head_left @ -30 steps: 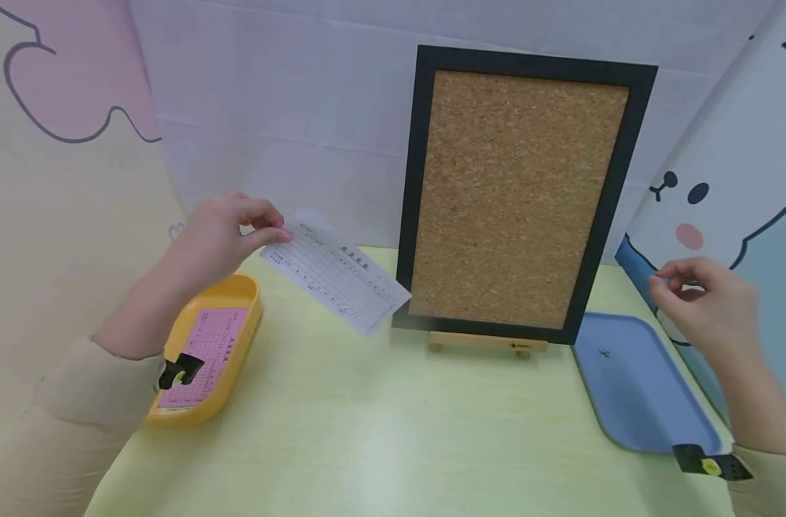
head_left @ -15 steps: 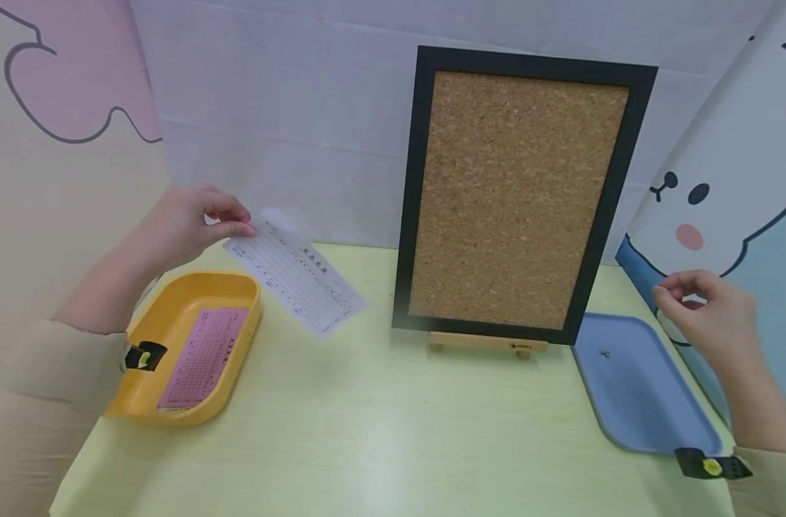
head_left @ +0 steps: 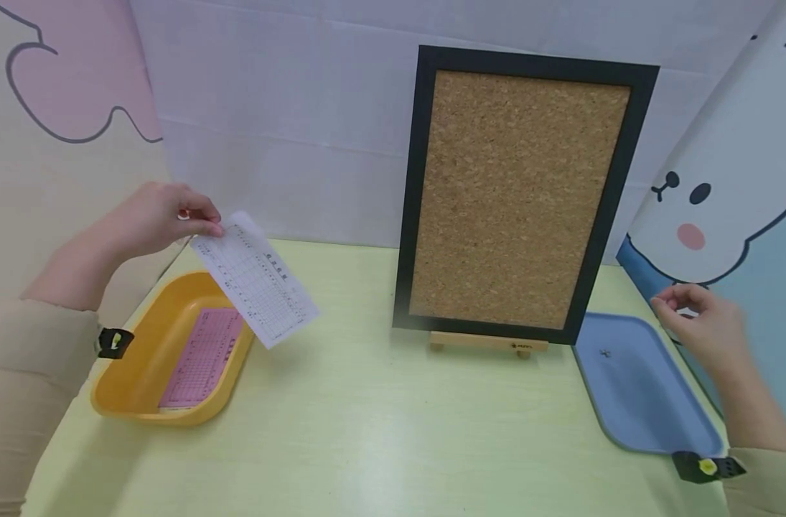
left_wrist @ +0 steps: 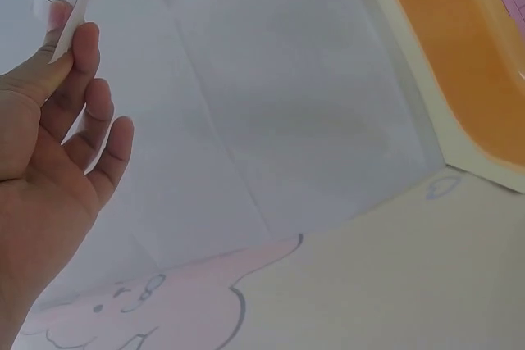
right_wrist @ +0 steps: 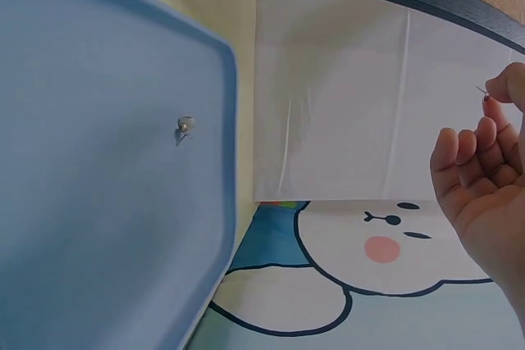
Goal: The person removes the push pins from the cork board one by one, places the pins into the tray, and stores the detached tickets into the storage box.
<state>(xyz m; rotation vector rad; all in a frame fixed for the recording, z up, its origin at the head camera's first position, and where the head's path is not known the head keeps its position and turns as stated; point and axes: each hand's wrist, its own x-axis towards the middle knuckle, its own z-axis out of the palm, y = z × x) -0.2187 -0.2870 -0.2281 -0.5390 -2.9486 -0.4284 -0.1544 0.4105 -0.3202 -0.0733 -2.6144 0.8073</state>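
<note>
My left hand [head_left: 173,219] pinches one corner of a white printed receipt slip [head_left: 257,280], between thumb and forefinger. The slip hangs slanting down to the right, its lower part over the right rim of the yellow tray [head_left: 143,345]. A pink printed slip [head_left: 202,355] lies in that tray. Above the blue tray [head_left: 651,402], my right hand [head_left: 705,319] pinches a tiny thumbtack [right_wrist: 482,90], its thin point showing past the fingertips in the right wrist view. A few more thumbtacks [right_wrist: 184,127] lie in the blue tray. Left of the right hand stands a black-framed corkboard [head_left: 522,201].
The corkboard leans on a small wooden easel [head_left: 489,342] toward the back of the pale green table [head_left: 367,431]. Behind it hangs a white cloth [head_left: 270,108]. A wall with cartoon figures [head_left: 709,208] rises at the right.
My left hand has moved left, carrying the white slip away from the corkboard toward the yellow tray. The right hand has dropped slightly.
</note>
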